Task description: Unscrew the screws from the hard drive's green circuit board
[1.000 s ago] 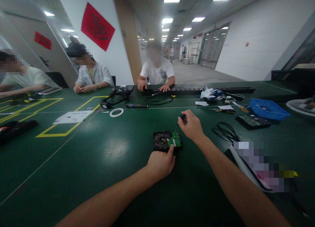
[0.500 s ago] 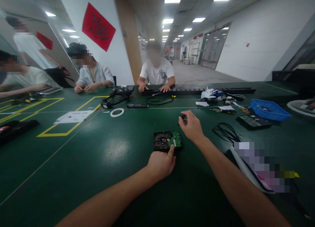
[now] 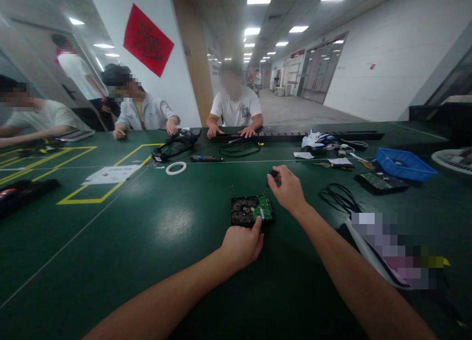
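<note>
Pressing an index finger [image 3: 257, 223] of the left hand [image 3: 241, 246] on the hard drive [image 3: 242, 209], flat on the green surface [image 3: 206, 291]; can't tell if gripping it. Pinching a dark-handled screwdriver [image 3: 273, 174] in the right hand [image 3: 289, 187], aimed down by the drive's far right corner. Further out: white ring [image 3: 176, 173], blue tray [image 3: 415, 172], then somebody in white [image 3: 236, 108].

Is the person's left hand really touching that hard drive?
Touching. The head view shows the left hand at the near edge of the hard drive, its index fingertip resting on the green circuit board, with no visible gap.
</note>
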Available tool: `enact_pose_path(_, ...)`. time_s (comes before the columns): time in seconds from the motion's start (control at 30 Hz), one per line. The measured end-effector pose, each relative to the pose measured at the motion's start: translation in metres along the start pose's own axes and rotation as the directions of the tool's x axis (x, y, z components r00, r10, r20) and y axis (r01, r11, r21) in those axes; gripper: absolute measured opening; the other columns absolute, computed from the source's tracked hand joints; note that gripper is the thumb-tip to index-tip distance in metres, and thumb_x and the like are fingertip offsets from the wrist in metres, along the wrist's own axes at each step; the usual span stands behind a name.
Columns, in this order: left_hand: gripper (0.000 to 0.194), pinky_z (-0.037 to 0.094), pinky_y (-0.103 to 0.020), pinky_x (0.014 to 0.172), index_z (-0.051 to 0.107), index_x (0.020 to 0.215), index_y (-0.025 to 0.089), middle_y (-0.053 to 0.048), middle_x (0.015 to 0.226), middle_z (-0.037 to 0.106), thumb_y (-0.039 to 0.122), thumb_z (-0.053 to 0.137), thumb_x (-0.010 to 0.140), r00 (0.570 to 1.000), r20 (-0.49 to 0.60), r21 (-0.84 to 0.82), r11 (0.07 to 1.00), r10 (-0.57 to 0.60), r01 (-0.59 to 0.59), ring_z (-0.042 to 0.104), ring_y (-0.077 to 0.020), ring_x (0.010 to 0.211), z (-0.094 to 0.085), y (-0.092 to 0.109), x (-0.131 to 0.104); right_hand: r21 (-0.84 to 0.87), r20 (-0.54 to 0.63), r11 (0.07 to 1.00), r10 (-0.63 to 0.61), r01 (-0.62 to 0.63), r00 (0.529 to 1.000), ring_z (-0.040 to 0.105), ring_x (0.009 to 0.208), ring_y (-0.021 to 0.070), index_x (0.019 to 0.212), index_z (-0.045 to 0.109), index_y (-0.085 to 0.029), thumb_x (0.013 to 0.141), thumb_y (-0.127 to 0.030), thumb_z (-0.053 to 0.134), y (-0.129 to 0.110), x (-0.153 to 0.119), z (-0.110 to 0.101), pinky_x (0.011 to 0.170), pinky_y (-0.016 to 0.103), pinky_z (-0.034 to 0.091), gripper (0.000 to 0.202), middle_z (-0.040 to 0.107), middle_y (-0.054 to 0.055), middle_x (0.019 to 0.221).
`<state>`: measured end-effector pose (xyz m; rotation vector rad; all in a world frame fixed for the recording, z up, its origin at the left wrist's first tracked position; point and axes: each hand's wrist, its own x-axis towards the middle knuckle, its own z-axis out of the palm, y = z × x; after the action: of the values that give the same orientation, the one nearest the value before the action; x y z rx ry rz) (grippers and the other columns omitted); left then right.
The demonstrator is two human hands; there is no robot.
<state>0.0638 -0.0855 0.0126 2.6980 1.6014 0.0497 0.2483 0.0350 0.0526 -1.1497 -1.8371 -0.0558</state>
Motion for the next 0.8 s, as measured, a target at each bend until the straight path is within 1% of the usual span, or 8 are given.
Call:
enact_pose_path(0.13,0.056,0.054,-0.038,0.071,0.038,0.149,0.012,-0.014,0.087,0.073,0.036,0.040,0.098,1.000,0.003,-0.007,1.000,-0.003,0.003,0.072,-0.0265,0.075,0.0000,-0.0002,-0.0004,0.022,-0.018,1.000,-0.016,0.016,1.000,0.066,0.085,0.0243,0.110,0.057,-0.020,0.093,-0.039,0.057,0.0024,-0.0001,0.0022,0.077,0.038,0.054,0.025,0.067,0.011,0.102)
enact_pose_path(0.3,0.057,0.054,-0.039,0.071,0.037,0.150,0.011,-0.014,0.087,0.073,0.036,0.040,0.098,1.000,0.001,-0.004,1.000,0.003,-0.003,0.071,-0.0272,0.076,0.0006,-0.0005,-0.0006,0.025,-0.017,0.998,-0.049,0.050,0.999,0.066,0.088,0.0261,0.111,0.057,-0.021,0.093,-0.041,0.057,0.0034,0.0003,0.0015,0.078,0.040,0.054,0.026,0.066,0.011,0.101)
enact_pose_path(0.47,0.057,0.054,-0.039,0.072,0.036,0.150,0.012,-0.014,0.090,0.074,0.037,0.040,0.099,1.000,0.017,-0.013,1.000,-0.002,0.002,0.072,-0.0274,0.079,0.0028,-0.0011,0.0003,0.002,-0.018,0.997,-0.073,0.073,0.997,0.065,0.088,0.0255,0.116,0.057,-0.020,0.095,-0.037,0.053,0.0023,0.0001,-0.0002,0.081,0.041,0.054,0.027,0.066,0.011,0.101)
enact_pose_path(0.63,0.058,0.054,-0.039,0.073,0.035,0.150,0.013,-0.015,0.092,0.073,0.037,0.040,0.098,1.000,0.021,-0.019,1.000,-0.004,0.005,0.072,-0.0276,0.081,0.0031,-0.0014,0.0005,-0.009,-0.009,0.998,-0.069,0.069,0.998,0.065,0.091,0.0263,0.119,0.055,-0.020,0.095,-0.035,0.051,0.0018,-0.0007,0.0016,0.082,0.042,0.054,0.028,0.064,0.013,0.108)
enact_pose_path(0.8,0.057,0.054,-0.039,0.074,0.036,0.150,0.013,-0.015,0.092,0.073,0.036,0.041,0.098,1.000,0.011,-0.019,1.000,-0.003,0.004,0.072,-0.0271,0.081,0.0033,-0.0013,0.0007,0.024,-0.033,0.997,-0.076,0.077,0.997,0.062,0.103,0.0276,0.115,0.054,-0.022,0.095,-0.034,0.053,0.0019,-0.0005,0.0028,0.084,0.043,0.055,0.023,0.060,0.014,0.122)
